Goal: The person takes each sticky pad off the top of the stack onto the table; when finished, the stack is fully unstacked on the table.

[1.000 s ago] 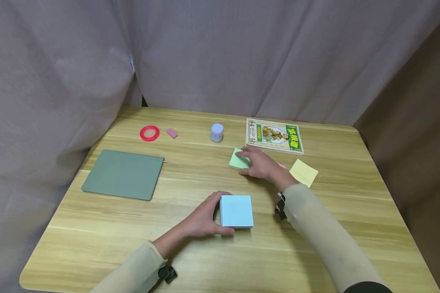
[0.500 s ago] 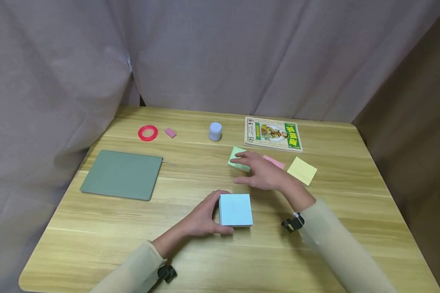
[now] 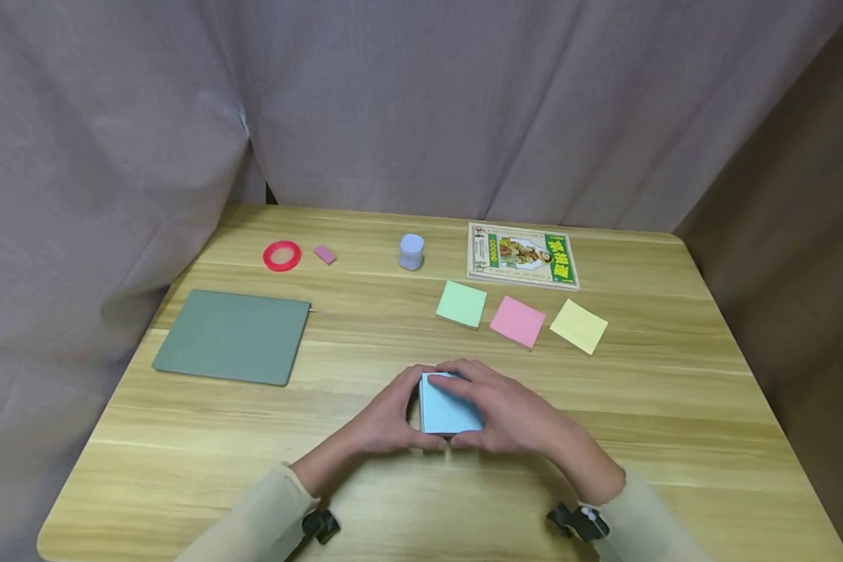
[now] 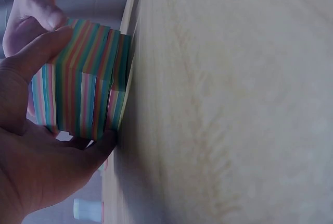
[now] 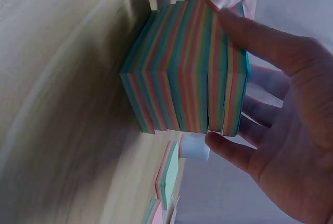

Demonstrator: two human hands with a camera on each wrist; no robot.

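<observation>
A tall stack of sticky notes point(image 3: 453, 414), blue on top, stands on the table between both hands. Its striped sides of blue, pink and yellow show in the left wrist view point(image 4: 78, 83), where the layers sit slightly uneven. My left hand point(image 3: 391, 414) grips the stack from the left, thumb on the near side and fingers on the far side. From the right, my right hand point(image 3: 516, 410) holds its upper part, thumb at the near side and a finger over the top. Farther back lie a green pad point(image 3: 461, 304), a pink pad point(image 3: 517, 321) and a yellow pad point(image 3: 579, 326).
Behind the pads lies an illustrated booklet point(image 3: 523, 256). A small white round container point(image 3: 411, 252) stands left of it. A red tape ring point(image 3: 282, 256) and a pink eraser-like block point(image 3: 325, 254) lie back left, with a grey-green notebook point(image 3: 233, 337) nearer. Curtains point(image 3: 421, 109) border the table.
My right hand has left the green pad and come back toward me onto the blue-topped stack. The pink pad is now uncovered. My left hand has kept its grip on the stack.
</observation>
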